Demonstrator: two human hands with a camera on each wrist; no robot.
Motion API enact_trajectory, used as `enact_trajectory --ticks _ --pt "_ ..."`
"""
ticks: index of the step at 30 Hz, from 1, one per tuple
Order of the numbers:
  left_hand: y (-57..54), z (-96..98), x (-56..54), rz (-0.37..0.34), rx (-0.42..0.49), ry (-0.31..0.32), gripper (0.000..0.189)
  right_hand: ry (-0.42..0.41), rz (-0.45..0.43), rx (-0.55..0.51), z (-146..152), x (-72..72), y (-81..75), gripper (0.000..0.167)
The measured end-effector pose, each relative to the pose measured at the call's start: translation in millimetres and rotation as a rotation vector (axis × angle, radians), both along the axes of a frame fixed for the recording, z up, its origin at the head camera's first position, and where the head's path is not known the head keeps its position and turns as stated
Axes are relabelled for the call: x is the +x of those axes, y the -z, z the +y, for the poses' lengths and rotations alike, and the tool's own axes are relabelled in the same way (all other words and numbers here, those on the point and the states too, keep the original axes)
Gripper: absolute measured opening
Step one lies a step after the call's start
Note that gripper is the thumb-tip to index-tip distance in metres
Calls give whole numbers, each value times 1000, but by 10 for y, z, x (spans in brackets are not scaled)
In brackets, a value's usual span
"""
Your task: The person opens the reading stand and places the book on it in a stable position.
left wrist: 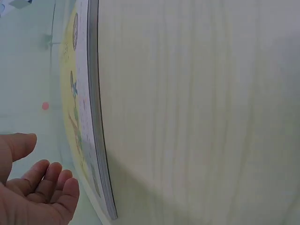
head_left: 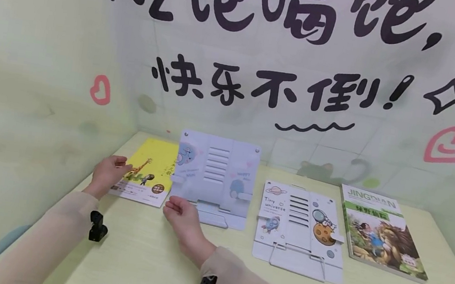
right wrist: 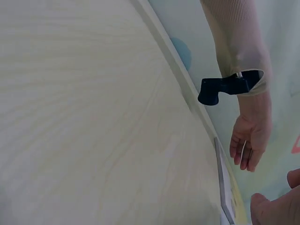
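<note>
At the left of the table a yellow book [head_left: 157,154] with a giraffe on its cover lies flat. Over its left edge hovers my left hand [head_left: 107,175], fingers loosely curved and holding nothing; in the left wrist view the hand [left wrist: 42,194] is apart from the book's page edges [left wrist: 97,108]. My right hand [head_left: 185,225] is in the air off the book's lower right corner, its fingers bent a little and nothing in them. Right behind that hand stands a pale lilac book stand [head_left: 214,190] with cartoon prints, partly overlapping the yellow book's right side in the head view.
A white book stand [head_left: 301,219] with space prints leans in the middle right of the table [head_left: 138,260]. Farther right lies a thick book [head_left: 383,234] with an illustrated cover. Walls close in the table at the left [head_left: 36,88], back and right.
</note>
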State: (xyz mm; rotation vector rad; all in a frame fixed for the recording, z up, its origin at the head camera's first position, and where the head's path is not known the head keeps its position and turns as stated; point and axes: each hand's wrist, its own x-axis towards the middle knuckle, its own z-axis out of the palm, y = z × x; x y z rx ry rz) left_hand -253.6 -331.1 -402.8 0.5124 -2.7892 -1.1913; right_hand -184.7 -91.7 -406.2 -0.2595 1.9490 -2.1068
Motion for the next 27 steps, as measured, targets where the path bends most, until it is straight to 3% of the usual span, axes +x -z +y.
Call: enact_trajectory --ticks 5,12,17,20,25,27 --pt "24 -47 3 -77 -25 -6 58 18 -79 14 -257 10 37 47" --pt "61 -74 17 -125 -60 -13 59 90 -176 35 -406 -20 43 56" --pt "46 -103 63 -146 -107 23 60 124 -190 31 -457 -49 83 49" --pt "69 -116 61 -136 -113 6 62 141 -211 17 -476 -70 99 43" --pt "94 -172 59 -137 -80 10 60 148 -247 10 -487 -88 110 45" --pt "57 -179 83 -146 -49 39 56 143 -253 18 -486 -89 116 47"
